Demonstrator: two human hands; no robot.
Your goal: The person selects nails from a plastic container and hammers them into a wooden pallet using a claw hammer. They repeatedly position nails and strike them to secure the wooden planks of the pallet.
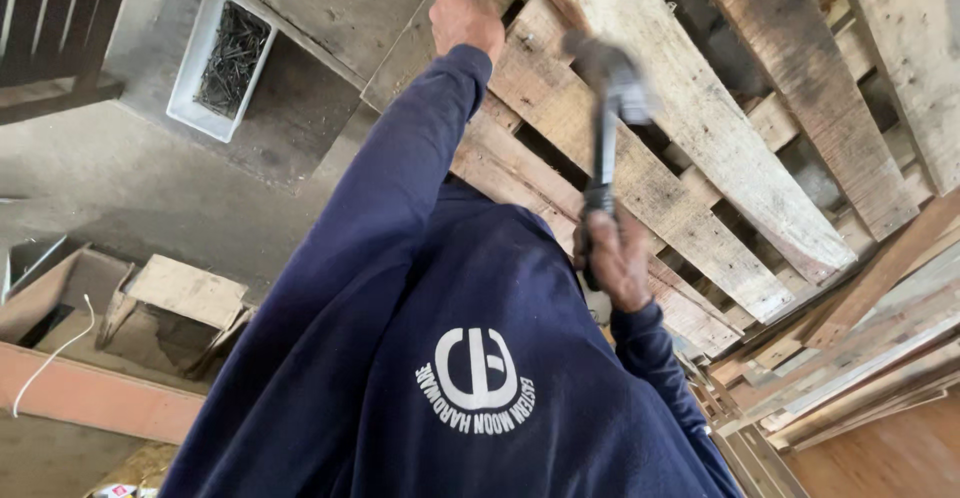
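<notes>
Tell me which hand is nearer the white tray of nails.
Left. The left hand is on a pallet board, just right of the white tray of nails in the picture. The right hand grips the hammer, farther right and lower.

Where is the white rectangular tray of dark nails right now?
In the head view, the white rectangular tray of dark nails sits upper left on the grey concrete floor, left of the navy sleeve.

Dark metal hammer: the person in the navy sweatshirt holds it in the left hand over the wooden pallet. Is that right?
Wrong hand: the head view shows the dark metal hammer in the right hand, over the wooden pallet.
</notes>
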